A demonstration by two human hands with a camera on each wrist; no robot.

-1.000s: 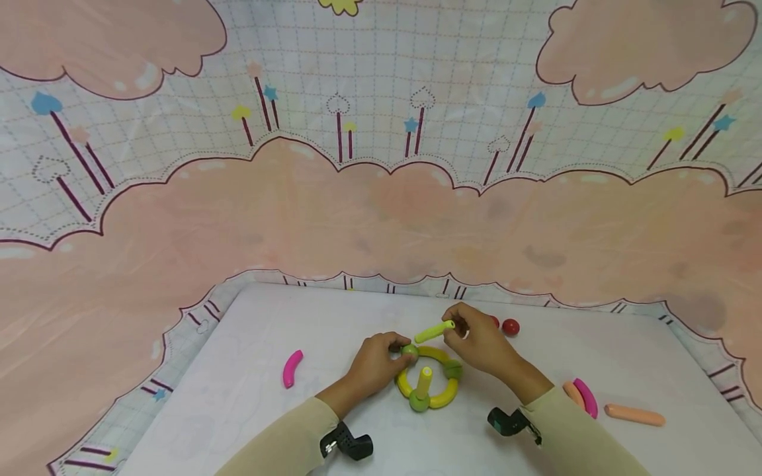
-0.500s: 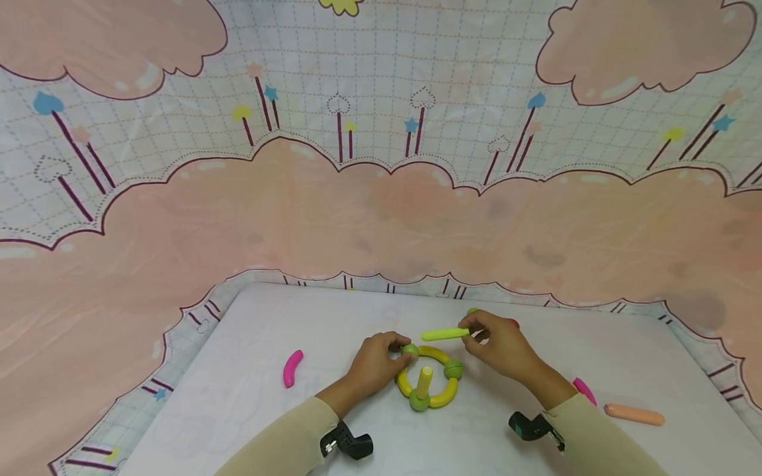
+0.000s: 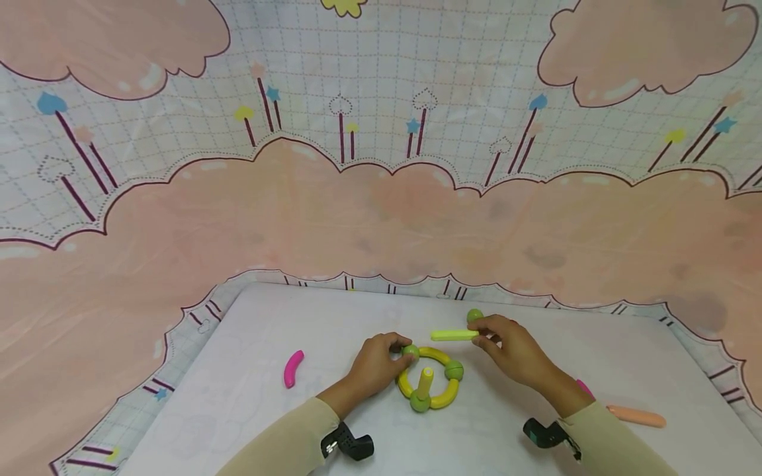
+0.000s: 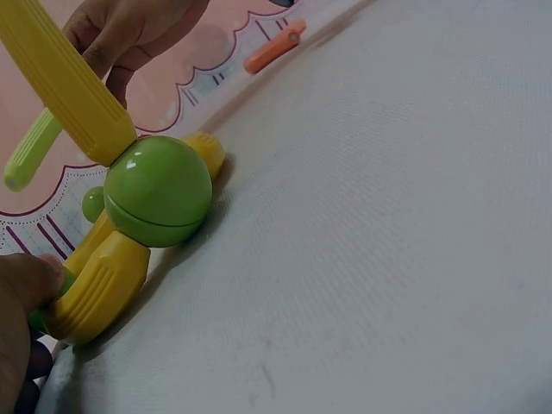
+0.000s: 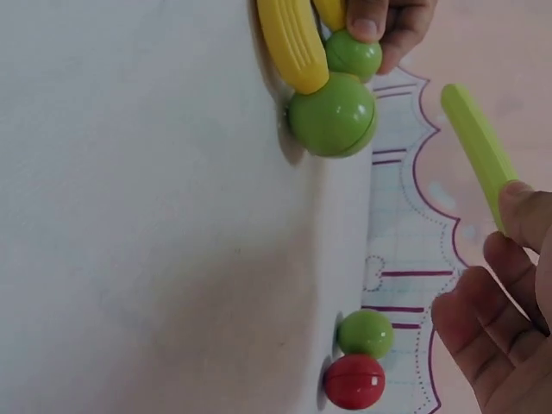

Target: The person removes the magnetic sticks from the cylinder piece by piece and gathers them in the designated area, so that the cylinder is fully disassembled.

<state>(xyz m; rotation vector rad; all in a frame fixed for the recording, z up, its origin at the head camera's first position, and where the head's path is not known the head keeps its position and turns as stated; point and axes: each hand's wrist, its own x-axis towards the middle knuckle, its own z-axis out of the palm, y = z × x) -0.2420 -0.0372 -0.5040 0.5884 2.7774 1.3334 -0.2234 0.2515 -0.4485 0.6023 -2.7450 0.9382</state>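
Two hands around a yellow-and-green ring (image 3: 445,398) on a white surface (image 3: 345,314).
The left hand (image 3: 375,363) has its grip on the ring's far-left ball (image 3: 411,353), apparently between thumb and fingers, though some fingertips are hidden. The right hand (image 3: 513,352) pinches one end of a lime stick (image 3: 452,336), held above the surface near the ring. A yellow stick (image 3: 425,383) stands on the ring's nearest ball (image 3: 420,402); a loose green ball (image 5: 366,333) lies beside a red ball (image 5: 354,381).

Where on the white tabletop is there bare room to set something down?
Bare: beyond the pink arc, and between the wrist cameras, nearer than the yellow-green ring. Crowded: the ring's far side, where left hand, right hand, green stick and loose green ball gather.
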